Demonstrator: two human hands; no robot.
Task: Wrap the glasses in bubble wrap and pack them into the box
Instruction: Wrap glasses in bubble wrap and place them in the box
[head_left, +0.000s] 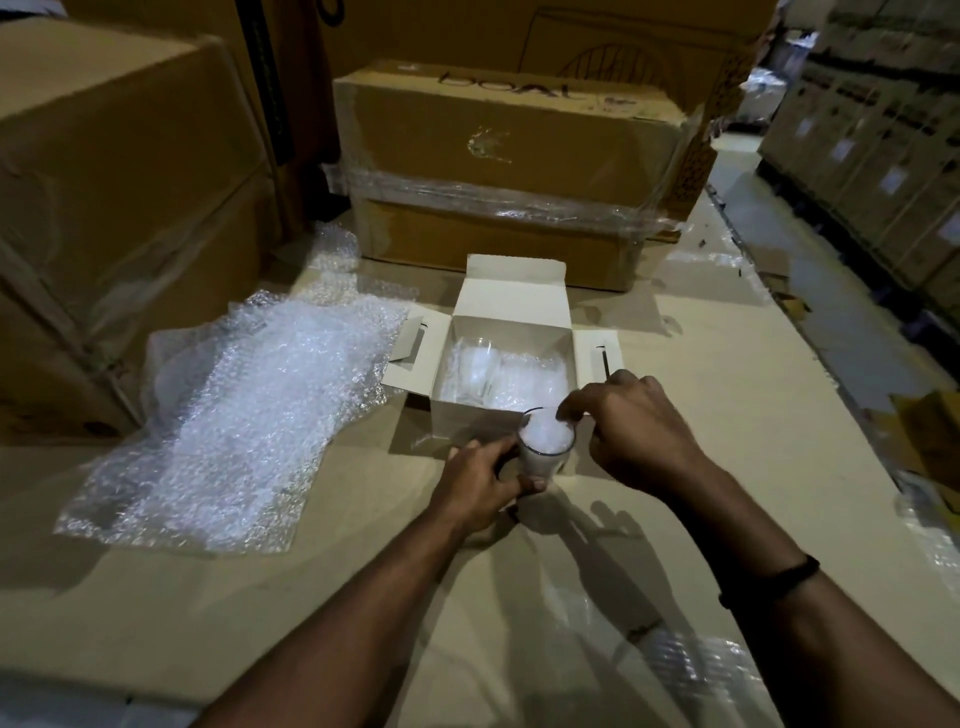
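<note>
Cardboard sheeting, flat and matte brown, forms the tabletop (675, 395). A clear drinking glass (545, 447) stands upright on it, just near of the white box (511, 306), its mouth stuffed with crumpled white bubble wrap. The left hand (483, 483) curls around the lower left side of the glass, fingers (485, 449) grasping its wall and thumb at the base. The right hand (636, 431) arches over the rim from the right, its fingertips pinched on the wrap filling at the mouth; a dark band (774, 577) circles the right wrist.

The white box is thin smooth card, rectangular, with its top open: the far flap stands upright and the left and right side flaps lie folded outward. Inside, another glass (475, 364) sits at the left, cushioned by more bubble wrap that fills the right part of the compartment.

A large bubble wrap sheet (244, 415) lies spread on the tabletop left of the box, wrinkled, translucent and glossy, its near edge straight and its far end bunched. A brown carton (509, 171) banded with clear stretch film stands just beyond the box, and taller cartons wall the left side. Open tabletop remains near of the hands and to the right of the box; beyond the right edge a floor aisle (769, 218) runs past stacked cartons.
</note>
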